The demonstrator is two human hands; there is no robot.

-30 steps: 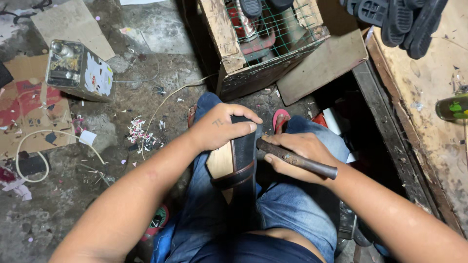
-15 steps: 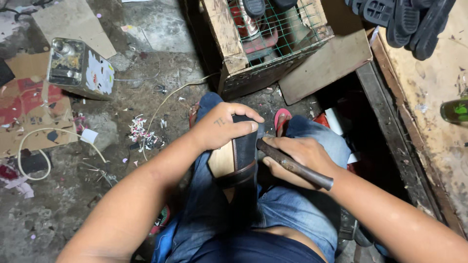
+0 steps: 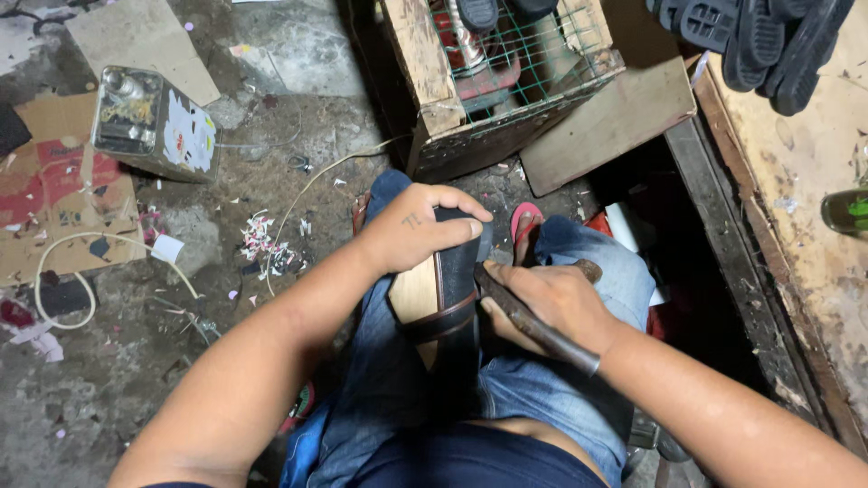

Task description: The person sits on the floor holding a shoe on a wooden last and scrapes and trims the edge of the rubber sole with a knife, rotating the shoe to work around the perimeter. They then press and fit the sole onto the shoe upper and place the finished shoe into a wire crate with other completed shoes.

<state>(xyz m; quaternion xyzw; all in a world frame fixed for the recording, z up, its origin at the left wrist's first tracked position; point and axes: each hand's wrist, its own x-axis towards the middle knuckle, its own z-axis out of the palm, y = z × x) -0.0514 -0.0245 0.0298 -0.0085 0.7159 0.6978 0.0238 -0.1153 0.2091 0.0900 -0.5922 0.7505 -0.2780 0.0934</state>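
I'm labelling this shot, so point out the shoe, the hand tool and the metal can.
shoe [image 3: 457, 298], head view, dark upper.
hand tool [image 3: 542, 330], head view, mid handle.
metal can [image 3: 154, 122], head view, side.

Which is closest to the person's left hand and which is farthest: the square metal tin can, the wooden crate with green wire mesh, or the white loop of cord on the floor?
From the left hand, in the head view:
1. Wooden crate with green wire mesh, just above the hand.
2. Square metal tin can, up and to the left.
3. White loop of cord, far left on the floor.
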